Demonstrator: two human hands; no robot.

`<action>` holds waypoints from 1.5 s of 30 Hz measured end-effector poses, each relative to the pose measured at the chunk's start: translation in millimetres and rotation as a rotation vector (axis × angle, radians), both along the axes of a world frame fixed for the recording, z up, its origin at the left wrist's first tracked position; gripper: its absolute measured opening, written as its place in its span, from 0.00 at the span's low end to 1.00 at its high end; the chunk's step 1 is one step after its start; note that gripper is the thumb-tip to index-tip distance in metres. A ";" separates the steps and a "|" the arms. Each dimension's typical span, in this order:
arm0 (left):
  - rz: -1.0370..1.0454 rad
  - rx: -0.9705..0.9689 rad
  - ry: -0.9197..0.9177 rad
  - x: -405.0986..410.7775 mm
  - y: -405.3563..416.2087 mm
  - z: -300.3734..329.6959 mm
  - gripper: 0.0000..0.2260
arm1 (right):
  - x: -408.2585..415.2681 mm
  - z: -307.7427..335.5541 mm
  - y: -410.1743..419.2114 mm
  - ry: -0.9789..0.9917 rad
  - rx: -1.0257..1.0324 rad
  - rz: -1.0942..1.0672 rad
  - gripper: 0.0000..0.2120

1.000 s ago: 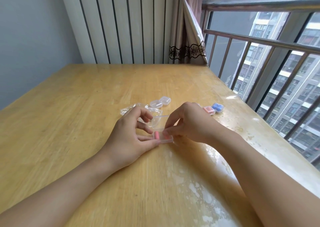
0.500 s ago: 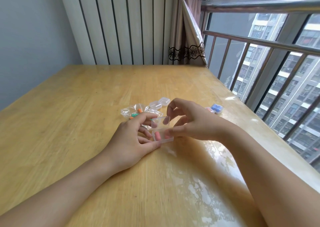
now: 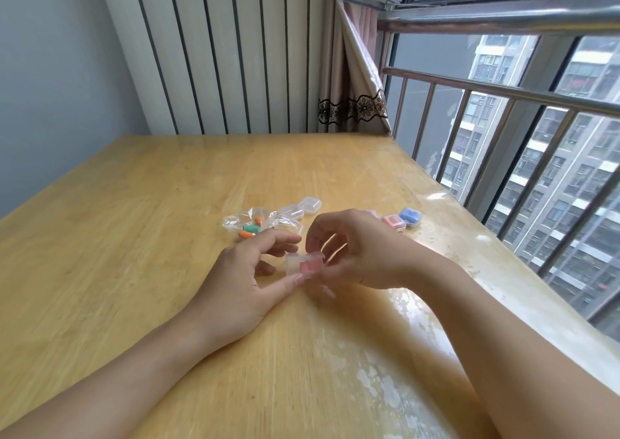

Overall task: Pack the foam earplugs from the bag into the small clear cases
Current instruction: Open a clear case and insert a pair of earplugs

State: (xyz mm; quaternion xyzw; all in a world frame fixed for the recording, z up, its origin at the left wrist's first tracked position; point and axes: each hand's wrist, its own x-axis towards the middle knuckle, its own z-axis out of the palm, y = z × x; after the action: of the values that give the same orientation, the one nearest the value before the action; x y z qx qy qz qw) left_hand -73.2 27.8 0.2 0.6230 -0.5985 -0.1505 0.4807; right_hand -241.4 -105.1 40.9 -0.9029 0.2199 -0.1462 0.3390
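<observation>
Pinching small clear case (image 3: 303,264), both hands (image 3: 235,281) (image 3: 359,254); pink contents blurred, perhaps earplugs

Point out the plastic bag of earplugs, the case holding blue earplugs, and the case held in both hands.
plastic bag (image 3: 250,223), head view, on its clear film above the earplugs.
blue-filled case (image 3: 411,216), head view, on its lid.
held case (image 3: 304,264), head view, on its clear front wall.

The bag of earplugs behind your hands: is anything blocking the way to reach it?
Nothing visible does. The bag lies on the table just beyond the left hand, with bare wood between them.
</observation>
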 end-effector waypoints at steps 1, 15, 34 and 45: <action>-0.002 -0.013 0.013 -0.3 -0.6 0.7 0.18 | -1.9 1.7 -1.7 -0.029 0.026 -0.005 0.11; 0.062 -0.258 0.372 -4.8 1.9 11.3 0.09 | 5.8 10.5 15.7 -0.335 -0.042 -0.008 0.10; 0.020 -0.196 0.183 0.2 -1.0 6.4 0.12 | 1.9 0.6 -5.5 -0.229 0.387 0.078 0.11; 0.246 0.111 -0.335 34.3 -7.0 0.2 0.42 | -12.3 -11.9 -40.2 -0.243 -0.187 -0.507 0.07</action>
State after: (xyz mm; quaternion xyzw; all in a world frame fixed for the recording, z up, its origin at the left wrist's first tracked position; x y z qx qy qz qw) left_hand -38.8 20.8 0.4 0.7331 -0.5802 -0.0177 0.3544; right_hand -253.7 -145.4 29.1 -0.8223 0.3819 -0.3531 0.2308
